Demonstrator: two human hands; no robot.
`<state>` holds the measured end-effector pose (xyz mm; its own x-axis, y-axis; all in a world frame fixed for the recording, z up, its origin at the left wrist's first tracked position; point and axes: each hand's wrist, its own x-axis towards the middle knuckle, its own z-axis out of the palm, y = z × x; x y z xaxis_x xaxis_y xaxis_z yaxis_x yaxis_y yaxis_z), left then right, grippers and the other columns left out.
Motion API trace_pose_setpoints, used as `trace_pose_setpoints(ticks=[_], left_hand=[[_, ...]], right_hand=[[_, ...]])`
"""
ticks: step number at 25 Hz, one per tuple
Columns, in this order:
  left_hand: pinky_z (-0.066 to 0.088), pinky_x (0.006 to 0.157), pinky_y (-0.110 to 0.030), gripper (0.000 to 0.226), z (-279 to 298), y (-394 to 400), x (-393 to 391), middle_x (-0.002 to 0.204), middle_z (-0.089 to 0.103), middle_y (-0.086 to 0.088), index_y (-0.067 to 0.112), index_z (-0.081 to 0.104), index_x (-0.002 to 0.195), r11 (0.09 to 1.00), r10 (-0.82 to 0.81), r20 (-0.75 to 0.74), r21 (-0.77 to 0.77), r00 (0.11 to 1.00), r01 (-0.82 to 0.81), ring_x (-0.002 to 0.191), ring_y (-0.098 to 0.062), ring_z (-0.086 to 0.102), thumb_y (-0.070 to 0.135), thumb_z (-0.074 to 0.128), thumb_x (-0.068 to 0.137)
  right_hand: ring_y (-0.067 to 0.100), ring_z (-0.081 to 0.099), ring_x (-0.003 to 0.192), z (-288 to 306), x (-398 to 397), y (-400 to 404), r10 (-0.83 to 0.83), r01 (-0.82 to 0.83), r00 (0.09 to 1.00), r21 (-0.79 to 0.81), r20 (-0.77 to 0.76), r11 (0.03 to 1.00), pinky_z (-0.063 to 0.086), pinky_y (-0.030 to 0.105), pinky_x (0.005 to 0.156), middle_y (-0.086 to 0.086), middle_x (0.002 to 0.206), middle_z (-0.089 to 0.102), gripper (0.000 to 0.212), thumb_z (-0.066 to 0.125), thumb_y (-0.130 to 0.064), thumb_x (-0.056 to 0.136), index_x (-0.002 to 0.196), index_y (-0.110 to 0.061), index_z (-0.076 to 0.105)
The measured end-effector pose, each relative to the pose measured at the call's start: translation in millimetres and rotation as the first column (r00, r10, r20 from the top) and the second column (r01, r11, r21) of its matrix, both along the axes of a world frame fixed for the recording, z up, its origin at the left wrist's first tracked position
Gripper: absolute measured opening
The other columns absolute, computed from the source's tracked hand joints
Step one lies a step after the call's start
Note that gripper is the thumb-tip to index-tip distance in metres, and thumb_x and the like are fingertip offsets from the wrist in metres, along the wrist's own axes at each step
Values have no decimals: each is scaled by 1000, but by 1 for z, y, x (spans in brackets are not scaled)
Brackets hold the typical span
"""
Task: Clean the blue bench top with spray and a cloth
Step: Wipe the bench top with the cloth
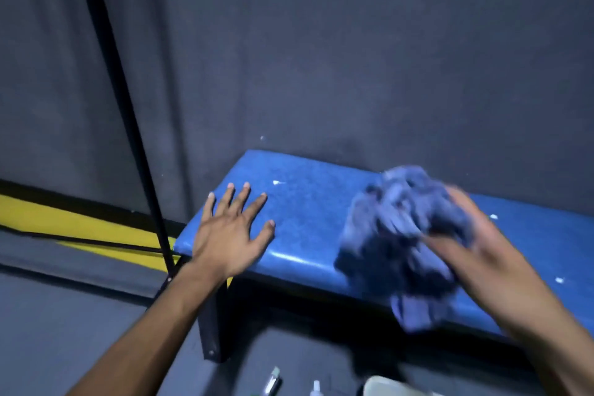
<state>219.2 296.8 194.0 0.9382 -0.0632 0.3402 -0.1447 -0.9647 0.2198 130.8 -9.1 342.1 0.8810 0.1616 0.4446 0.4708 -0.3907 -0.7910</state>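
The blue padded bench top (308, 212) runs from the centre to the right edge, against a dark grey wall. A few small white specks lie on it. My left hand (231, 228) rests flat on the bench's left end, fingers spread, holding nothing. My right hand (472, 244) grips a crumpled blue-grey cloth (405, 235) over the middle of the bench; hand and cloth are motion-blurred. The tip of a spray bottle (316, 387) shows at the bottom edge, on the floor.
A black pole (128, 125) slants down the left side to the bench's corner. Yellow floor marking (80, 225) lies behind it. On the grey floor below the bench are a small dark bottle (273, 381) and a pale container (389, 387). A dark bench leg (212, 321) stands at front left.
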Motion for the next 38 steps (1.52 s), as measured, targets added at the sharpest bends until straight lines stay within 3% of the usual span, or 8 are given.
trace_pose_setpoints(ticks=[2,5,8,13,18,28,35,38], left_hand=[[6,125,-46,72,-2,-1,0,166,24,6,40,32,154,1000,17,35,-11,999,-17,156,-19,13,68,20,89],[14,124,-48,68,-3,-1,1,161,37,2,36,42,150,1000,0,52,-15,999,1,153,-22,24,64,28,90],[18,123,-50,63,-6,1,3,153,49,-1,32,50,145,1000,-2,81,-15,997,4,149,-25,32,59,32,90],[22,121,-49,58,-10,2,6,146,55,1,26,56,138,999,16,144,-34,990,-11,146,-23,37,54,38,90],[26,120,-48,54,-7,2,3,140,58,2,23,59,130,1000,-2,163,-25,987,6,145,-22,39,53,42,88],[24,122,-42,44,-7,2,3,135,59,2,19,60,117,997,4,193,-79,981,12,144,-18,40,49,47,88],[22,122,-44,62,-7,4,1,150,50,3,22,50,143,999,-19,149,-24,989,23,148,-19,34,55,35,92],[18,124,-45,68,-9,3,3,160,39,7,25,41,152,1000,-5,100,26,995,2,152,-20,26,58,29,93]], right_hand=[[-4,62,106,8,38,51,-74,81,995,-116,65,990,48,16,93,-17,114,67,31,69,-22,94,122,-19,56],[28,59,114,-23,135,117,-56,78,996,-459,62,885,47,39,97,9,119,62,42,57,-38,85,121,-17,55],[33,40,135,-74,172,158,-112,19,989,-687,-92,727,35,48,111,10,141,45,59,47,-55,81,133,-27,47],[23,16,153,-102,203,164,-109,35,992,-662,-70,748,24,43,122,3,160,27,66,56,-57,89,149,-37,35],[32,46,138,-104,171,130,-51,23,998,-632,-26,775,38,34,113,12,148,51,52,54,-10,86,138,-13,53],[25,23,153,-96,219,157,-54,3,997,-675,-54,737,16,29,123,12,164,29,63,50,-7,92,153,-8,34],[23,43,144,-94,140,-42,-313,223,950,-705,2,674,36,29,111,1,157,45,65,52,-2,86,146,-24,48],[20,38,148,-105,67,-70,-196,160,980,-689,26,707,26,21,116,-5,155,44,64,51,-7,87,148,-26,46]])
